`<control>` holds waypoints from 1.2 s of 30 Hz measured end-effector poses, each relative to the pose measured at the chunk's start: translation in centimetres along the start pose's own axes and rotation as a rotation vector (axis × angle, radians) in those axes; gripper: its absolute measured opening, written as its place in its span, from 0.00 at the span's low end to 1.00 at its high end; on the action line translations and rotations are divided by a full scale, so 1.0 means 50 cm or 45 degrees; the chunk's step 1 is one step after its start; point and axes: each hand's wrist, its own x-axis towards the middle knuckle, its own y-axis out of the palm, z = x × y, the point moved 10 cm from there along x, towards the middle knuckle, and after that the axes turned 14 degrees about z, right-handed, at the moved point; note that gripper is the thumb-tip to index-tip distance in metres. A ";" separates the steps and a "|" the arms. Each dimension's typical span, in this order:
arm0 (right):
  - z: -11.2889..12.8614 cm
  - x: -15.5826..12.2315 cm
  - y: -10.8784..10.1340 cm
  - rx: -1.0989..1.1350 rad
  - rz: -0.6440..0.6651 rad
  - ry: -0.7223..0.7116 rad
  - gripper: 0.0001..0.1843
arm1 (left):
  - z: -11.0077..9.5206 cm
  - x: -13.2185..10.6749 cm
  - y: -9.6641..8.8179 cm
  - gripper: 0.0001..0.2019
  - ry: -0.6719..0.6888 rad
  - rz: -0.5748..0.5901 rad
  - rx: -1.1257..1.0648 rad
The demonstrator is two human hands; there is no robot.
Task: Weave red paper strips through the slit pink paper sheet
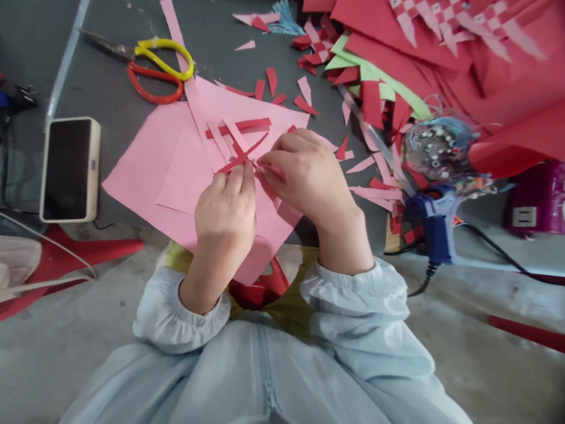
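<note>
Pink and red paper strips (241,154) cross one another over pink paper sheets (176,182) in front of me. My left hand (227,209) is closed, its fingertips pressed on the near end of the crossed strips. Beside it my right hand (304,171) pinches at the same strips with thumb and forefinger, its fingertips close to the left ones. A separate red paper strip (256,125) lies just beyond the crossing. The strip ends between my fingers are mostly hidden.
Scissors (161,70) with yellow and red handles lie at the upper left, above a phone-like device (70,169). Paper scraps (304,88) scatter to the right, near red paper sheets (406,47), a blue glue gun (435,221) with a cord, and a clear container (441,147) of small parts.
</note>
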 end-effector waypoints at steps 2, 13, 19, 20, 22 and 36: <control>0.001 0.001 -0.001 -0.035 -0.003 0.013 0.15 | 0.000 0.000 0.000 0.24 0.002 -0.004 -0.004; -0.004 -0.001 -0.013 -0.106 -0.046 0.141 0.15 | -0.003 -0.004 -0.005 0.24 0.015 -0.019 -0.036; -0.008 -0.007 -0.032 -0.004 -0.186 0.116 0.16 | -0.002 -0.004 -0.003 0.24 0.011 -0.040 0.009; -0.010 -0.008 -0.034 0.007 -0.201 0.120 0.16 | -0.002 -0.004 -0.004 0.24 0.012 -0.047 0.016; -0.012 -0.008 -0.035 0.029 -0.201 0.122 0.16 | -0.003 -0.005 -0.005 0.23 0.017 -0.056 0.023; -0.013 -0.013 -0.047 -0.035 -0.198 0.181 0.17 | -0.001 -0.011 -0.012 0.21 -0.012 -0.065 -0.050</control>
